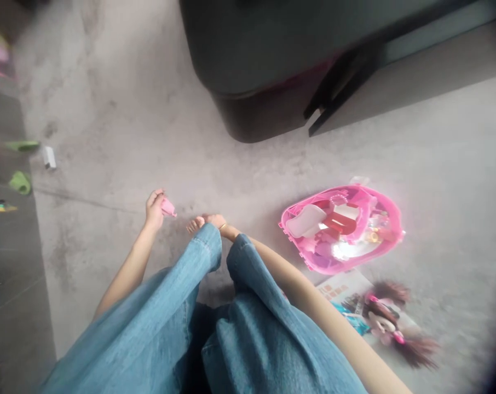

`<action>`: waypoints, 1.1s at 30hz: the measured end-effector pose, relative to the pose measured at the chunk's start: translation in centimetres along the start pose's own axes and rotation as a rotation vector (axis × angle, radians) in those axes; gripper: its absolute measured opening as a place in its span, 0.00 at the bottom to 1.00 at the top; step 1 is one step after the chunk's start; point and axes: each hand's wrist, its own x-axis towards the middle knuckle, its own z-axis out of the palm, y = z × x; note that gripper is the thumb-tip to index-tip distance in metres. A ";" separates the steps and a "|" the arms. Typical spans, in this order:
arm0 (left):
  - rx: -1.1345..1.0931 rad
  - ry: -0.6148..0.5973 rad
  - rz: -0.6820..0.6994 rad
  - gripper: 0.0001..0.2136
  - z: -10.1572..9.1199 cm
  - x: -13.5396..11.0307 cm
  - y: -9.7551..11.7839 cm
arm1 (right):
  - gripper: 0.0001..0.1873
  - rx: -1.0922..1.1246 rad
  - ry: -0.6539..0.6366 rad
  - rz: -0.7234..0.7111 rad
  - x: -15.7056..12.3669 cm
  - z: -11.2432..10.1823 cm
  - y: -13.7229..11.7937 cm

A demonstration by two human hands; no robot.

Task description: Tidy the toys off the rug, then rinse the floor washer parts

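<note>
My left hand (153, 207) is closed around a small pink plastic piece (168, 207), held above the grey floor in front of my knees. The exact kind of the piece does not show. Beside my bare foot (194, 224), close to the jeans cuff, rests my right hand (215, 220). Its fingers are small and partly hidden, so their grip is unclear. A pink tub (396, 210) stands on the floor to the right, filled with pink, red, white and clear toy parts.
A doll (381, 323) with brown pigtails lies on a printed sheet (338, 284) below the tub. Dark grey furniture (248, 82) with black legs stands ahead. At the left are a small white box (49, 157) and green objects (20, 183).
</note>
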 end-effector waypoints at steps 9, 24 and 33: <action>-0.031 -0.129 0.091 0.17 4.5 -1.4 3.0 | 0.09 0.070 0.155 -0.069 -1.2 -6.0 -0.4; -0.497 -0.324 0.392 0.06 13.3 -4.3 22.1 | 0.21 0.052 0.701 -0.299 -10.2 -30.3 -27.3; -0.506 -0.587 0.288 0.09 16.5 -2.2 22.7 | 0.18 -0.102 0.926 0.010 -2.0 -36.7 -36.5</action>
